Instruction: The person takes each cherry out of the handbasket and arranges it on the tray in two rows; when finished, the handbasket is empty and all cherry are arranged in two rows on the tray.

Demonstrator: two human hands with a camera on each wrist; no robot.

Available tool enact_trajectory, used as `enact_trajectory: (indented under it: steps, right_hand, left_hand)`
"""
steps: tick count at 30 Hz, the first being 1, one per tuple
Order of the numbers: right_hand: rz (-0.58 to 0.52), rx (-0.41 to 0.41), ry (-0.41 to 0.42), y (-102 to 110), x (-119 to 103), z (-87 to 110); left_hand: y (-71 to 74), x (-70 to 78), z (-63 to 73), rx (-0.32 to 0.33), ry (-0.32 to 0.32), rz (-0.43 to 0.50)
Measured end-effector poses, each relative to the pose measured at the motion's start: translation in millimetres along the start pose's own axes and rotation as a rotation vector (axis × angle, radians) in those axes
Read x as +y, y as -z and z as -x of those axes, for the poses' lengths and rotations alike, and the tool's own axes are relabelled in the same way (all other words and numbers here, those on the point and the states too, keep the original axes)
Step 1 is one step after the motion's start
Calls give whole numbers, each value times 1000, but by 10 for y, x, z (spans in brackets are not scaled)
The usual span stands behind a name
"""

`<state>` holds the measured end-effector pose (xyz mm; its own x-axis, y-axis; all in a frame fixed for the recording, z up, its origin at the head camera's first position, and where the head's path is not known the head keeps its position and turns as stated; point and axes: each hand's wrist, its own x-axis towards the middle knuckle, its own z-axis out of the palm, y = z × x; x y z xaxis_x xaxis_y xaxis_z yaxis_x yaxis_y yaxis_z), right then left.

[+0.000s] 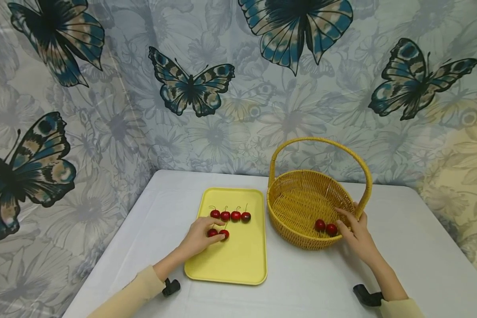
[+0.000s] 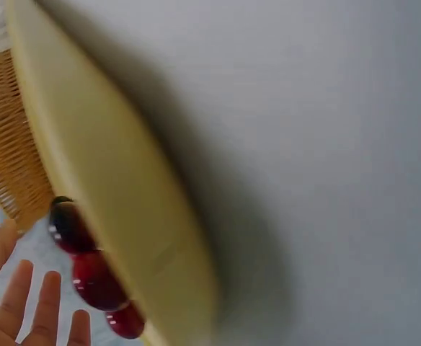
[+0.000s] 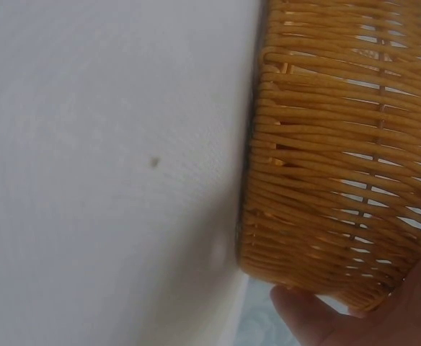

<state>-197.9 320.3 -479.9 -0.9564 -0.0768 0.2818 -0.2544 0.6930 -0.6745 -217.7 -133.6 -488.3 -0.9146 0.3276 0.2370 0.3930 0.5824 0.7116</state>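
Note:
A yellow tray lies on the table, bearing a row of several red cherries with stems. Nearer, two more cherries lie by my left hand. Its thumb and forefinger are parted around the right one of these; whether they touch it is hard to tell. In the left wrist view the left fingers are spread beside the cherries. My right hand grips the right rim of a yellow wicker basket, which has two cherries inside. The right wrist view shows the basket's woven side.
A white cloth covers the table. The basket's tall arched handle rises above it. Behind and to the left hangs a cloth printed with butterflies. Dark devices are worn at both wrists.

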Motion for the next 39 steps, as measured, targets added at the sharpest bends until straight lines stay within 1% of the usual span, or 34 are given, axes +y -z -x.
enact_trajectory:
  steps: [5,7,10,15,19,22,25,27,30,35,39]
  right_hand:
    - [-2,3,1,1,-8,-9]
    - [-7,4,5,-2,-12,-21]
    - [-11,4,10,-8,-26,-41]
    - [3,1,13,-13,-48,-46]
    - [6,-2,14,-4,-49,-31]
    - [6,-1,11,13,-53,-17]
    - [9,3,7,28,-52,-5]
    - [9,4,6,29,-47,1]
    - [4,2,1,20,-43,6]
    - [-9,5,-1,11,-49,5]
    - [-11,11,8,17,-50,15]
  left_hand:
    - [38,162,-36,24,-6,86]
    - [40,246,-49,35,-16,126]
    - [22,353,-72,42,-27,162]
    - [-77,451,-137,33,-47,206]
    - [-202,527,-226,13,-98,271]
    - [-299,622,-305,-13,-132,298]
    - [-382,745,-396,-30,-168,252]
    - [-433,825,-460,-38,-202,206]
    - [-509,915,-557,-57,-244,152]
    - [-631,1036,-716,-111,-270,144]
    - [-731,1139,-829,-154,-317,103]
